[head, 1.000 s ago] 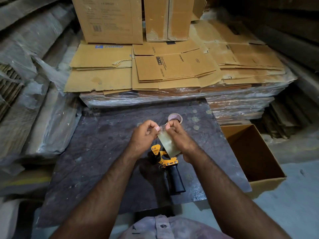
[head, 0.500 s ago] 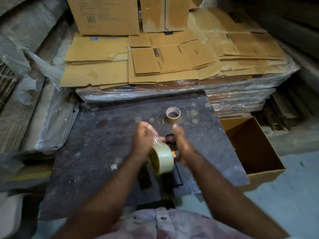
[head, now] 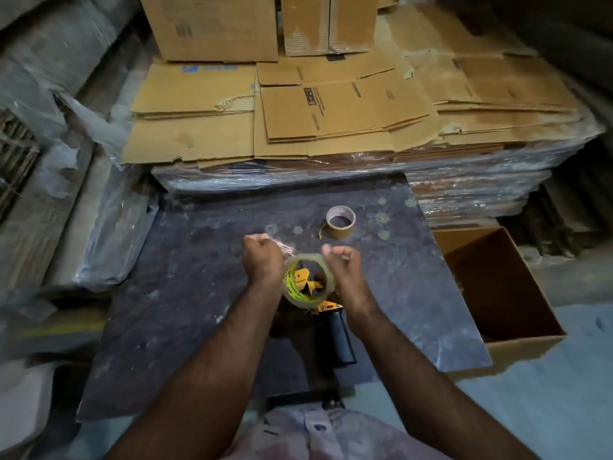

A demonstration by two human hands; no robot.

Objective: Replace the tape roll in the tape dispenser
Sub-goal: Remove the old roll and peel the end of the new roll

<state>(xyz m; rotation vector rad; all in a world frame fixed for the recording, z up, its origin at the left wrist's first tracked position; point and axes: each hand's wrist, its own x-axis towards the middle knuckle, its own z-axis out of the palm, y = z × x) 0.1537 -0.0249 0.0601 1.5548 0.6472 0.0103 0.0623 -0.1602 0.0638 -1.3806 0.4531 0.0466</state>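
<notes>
Lying on the dark tabletop nearest the person, the tape dispenser is pointing its black handle toward them. Just above it, the clear tape roll is hanging between both hands; the left hand is fisted, pinching the loose tape end, while the right hand is curling loosely against the roll's rim. Farther back, the spent tape core is sitting on the table before flattened cardboard.

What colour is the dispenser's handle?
Black, on a yellow dispenser body; handle shows in the head view.
</notes>
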